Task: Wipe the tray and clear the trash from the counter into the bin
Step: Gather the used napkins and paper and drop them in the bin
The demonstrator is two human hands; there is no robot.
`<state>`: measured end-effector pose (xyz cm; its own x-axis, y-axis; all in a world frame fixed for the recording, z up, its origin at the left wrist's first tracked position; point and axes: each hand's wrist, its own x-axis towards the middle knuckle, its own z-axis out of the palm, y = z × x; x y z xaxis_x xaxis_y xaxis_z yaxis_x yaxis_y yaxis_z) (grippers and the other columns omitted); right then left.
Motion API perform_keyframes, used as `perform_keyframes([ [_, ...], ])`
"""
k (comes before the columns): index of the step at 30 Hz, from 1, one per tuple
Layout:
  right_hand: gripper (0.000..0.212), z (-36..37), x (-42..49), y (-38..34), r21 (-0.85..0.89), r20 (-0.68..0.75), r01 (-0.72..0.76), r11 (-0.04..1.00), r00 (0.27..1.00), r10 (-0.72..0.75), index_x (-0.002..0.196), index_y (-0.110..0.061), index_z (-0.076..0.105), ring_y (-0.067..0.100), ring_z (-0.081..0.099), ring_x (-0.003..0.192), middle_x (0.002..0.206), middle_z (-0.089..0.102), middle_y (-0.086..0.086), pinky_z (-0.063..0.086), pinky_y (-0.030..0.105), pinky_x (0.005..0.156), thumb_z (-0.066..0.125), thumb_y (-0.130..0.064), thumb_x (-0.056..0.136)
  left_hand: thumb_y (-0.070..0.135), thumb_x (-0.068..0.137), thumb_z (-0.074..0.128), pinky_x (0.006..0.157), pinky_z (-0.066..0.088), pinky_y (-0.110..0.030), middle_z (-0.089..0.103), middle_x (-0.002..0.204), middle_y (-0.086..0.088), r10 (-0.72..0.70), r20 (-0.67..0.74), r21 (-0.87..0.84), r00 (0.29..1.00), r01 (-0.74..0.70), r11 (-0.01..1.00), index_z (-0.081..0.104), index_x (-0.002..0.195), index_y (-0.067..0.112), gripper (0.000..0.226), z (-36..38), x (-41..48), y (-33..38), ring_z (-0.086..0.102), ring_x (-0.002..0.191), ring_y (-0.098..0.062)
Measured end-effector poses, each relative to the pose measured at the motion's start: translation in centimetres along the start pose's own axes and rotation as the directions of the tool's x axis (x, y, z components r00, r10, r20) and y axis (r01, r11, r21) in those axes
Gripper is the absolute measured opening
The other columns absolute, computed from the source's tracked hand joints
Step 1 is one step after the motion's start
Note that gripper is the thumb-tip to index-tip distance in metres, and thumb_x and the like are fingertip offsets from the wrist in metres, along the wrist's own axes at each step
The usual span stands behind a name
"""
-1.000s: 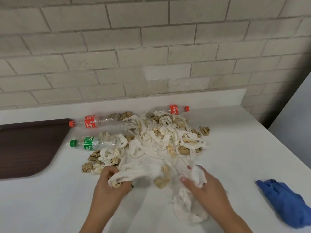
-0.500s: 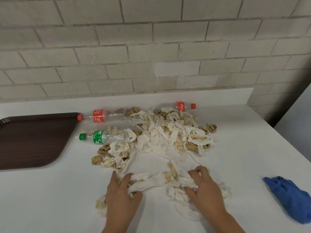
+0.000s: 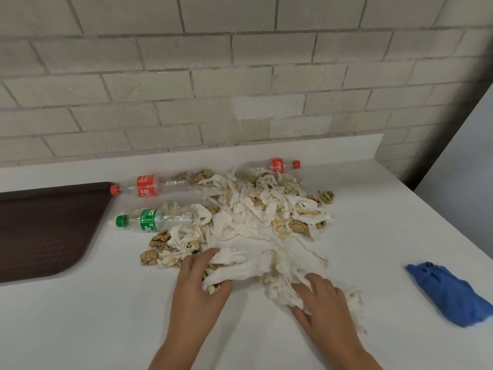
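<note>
A heap of crumpled white and brown paper napkins [image 3: 256, 217] covers the middle of the white counter [image 3: 80, 316]. My left hand [image 3: 198, 287] is closed around a bunch of white napkins [image 3: 232, 268] at the heap's near edge. Beside it, my right hand [image 3: 320, 300] presses on and grips more napkins [image 3: 282, 292]. Three empty plastic bottles lie by the heap: a red-capped bottle [image 3: 152, 186] at the back left, a green-capped bottle [image 3: 154, 221] in front of it, and another red-capped bottle [image 3: 272, 166] at the back. The dark brown tray [image 3: 45, 231] lies at the far left.
A crumpled blue cloth [image 3: 450, 292] lies on the counter at the right, near its edge. A pale brick wall [image 3: 240, 76] backs the counter. The counter's right edge drops off beside a grey panel [image 3: 464, 161].
Both hands dragged napkins toward me and flattened on them half a second ago. Now they have slid forward again into the heap and closed on bunches. The camera view shifted left to right.
</note>
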<state>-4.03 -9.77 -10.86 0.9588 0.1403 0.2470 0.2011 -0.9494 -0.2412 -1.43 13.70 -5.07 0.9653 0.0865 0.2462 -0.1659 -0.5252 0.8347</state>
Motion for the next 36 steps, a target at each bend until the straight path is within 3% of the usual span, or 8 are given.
perform_keyframes([
  [3,0.039,0.0,0.7,0.4,0.102,-0.037,-0.021,0.995,0.999,0.025,0.100,-0.024,0.059,0.012,0.057,0.057,0.089,0.055,-0.003,0.038,0.018,0.043,0.080,-0.026,0.068,0.009,0.066,0.073,0.071,0.039,0.000,0.055,0.103,0.012,0.058,-0.020,-0.064,0.998,-0.059,0.996,0.058,0.104,0.035,0.049,-0.8,1.8,1.6,0.051,0.093,0.010],
  [7,0.013,-3.4,3.5,-0.4,0.417,-0.155,-0.170,0.893,0.955,0.254,0.098,-0.031,0.063,-0.003,0.056,0.069,0.090,0.058,-0.014,0.038,0.008,0.053,0.067,-0.029,0.086,0.004,0.066,0.074,0.069,0.046,-0.006,0.063,0.101,0.007,0.006,-0.044,-0.266,0.999,-0.017,0.964,0.063,0.097,0.034,0.045,-1.7,4.3,3.9,0.059,0.090,0.000],
  [12,0.008,-10.7,6.9,-3.3,0.889,-0.078,-0.190,0.417,0.833,0.547,0.094,-0.027,0.069,-0.001,0.067,0.077,0.083,0.073,-0.013,0.050,0.014,0.065,0.067,-0.028,0.086,-0.002,0.077,0.068,0.065,0.053,-0.014,0.071,0.094,0.008,-0.109,-0.064,-0.576,0.992,0.053,0.816,0.067,0.093,0.030,0.035,-2.8,6.5,7.7,0.068,0.083,-0.003],
  [19,0.007,-18.1,5.2,-3.7,0.995,0.054,0.014,-0.095,0.730,0.681,0.086,-0.020,0.063,0.002,0.054,0.042,0.057,0.062,-0.010,0.039,0.016,0.037,0.061,-0.027,0.087,0.005,0.082,0.063,0.080,0.057,-0.031,0.073,0.103,-0.004,-0.091,0.128,-0.826,0.988,0.157,0.542,0.065,0.114,0.012,0.033,-2.4,7.1,13.2,0.069,0.097,-0.017],
  [25,0.018,-21.6,0.3,0.2,0.958,-0.044,0.225,-0.177,0.728,0.685,0.072,-0.027,0.054,0.002,0.032,0.036,0.051,0.037,-0.009,0.029,0.011,0.035,0.052,-0.036,0.088,0.013,0.064,0.072,0.072,0.055,-0.025,0.073,0.099,-0.004,0.056,0.256,-0.859,0.965,0.201,0.471,0.063,0.116,0.006,0.053,0.2,4.0,17.8,0.070,0.092,-0.016],
  [31,0.012,-24.9,-6.5,4.3,0.919,-0.099,0.326,-0.222,0.735,0.671,0.074,-0.029,0.055,0.001,0.032,0.036,0.056,0.035,-0.011,0.028,0.011,0.033,0.050,-0.035,0.083,0.006,0.069,0.066,0.064,0.052,-0.019,0.074,0.089,0.001,0.207,0.382,-0.846,0.901,0.250,0.472,0.069,0.100,0.012,0.032,5.1,-1.4,21.3,0.070,0.085,-0.011],
  [33,0.007,-25.7,-9.1,6.1,0.909,-0.129,0.352,-0.222,0.745,0.654,0.074,-0.028,0.055,0.000,0.034,0.037,0.056,0.038,-0.011,0.029,0.011,0.031,0.059,-0.033,0.074,0.003,0.068,0.068,0.062,0.052,-0.018,0.074,0.086,0.001,0.223,0.427,-0.835,0.876,0.288,0.468,0.068,0.100,0.009,0.032,7.2,-3.8,22.7,0.070,0.081,-0.010],
  [36,0.028,-26.7,-13.5,9.3,0.914,-0.116,0.335,-0.229,0.757,0.643,0.076,-0.027,0.053,0.000,0.036,0.037,0.054,0.039,-0.011,0.028,0.012,0.032,0.075,-0.035,0.060,0.003,0.067,0.065,0.061,0.053,-0.020,0.073,0.083,0.000,0.229,0.501,-0.810,0.835,0.359,0.465,0.070,0.093,0.011,0.028,11.2,-7.9,24.6,0.070,0.079,-0.011],
])
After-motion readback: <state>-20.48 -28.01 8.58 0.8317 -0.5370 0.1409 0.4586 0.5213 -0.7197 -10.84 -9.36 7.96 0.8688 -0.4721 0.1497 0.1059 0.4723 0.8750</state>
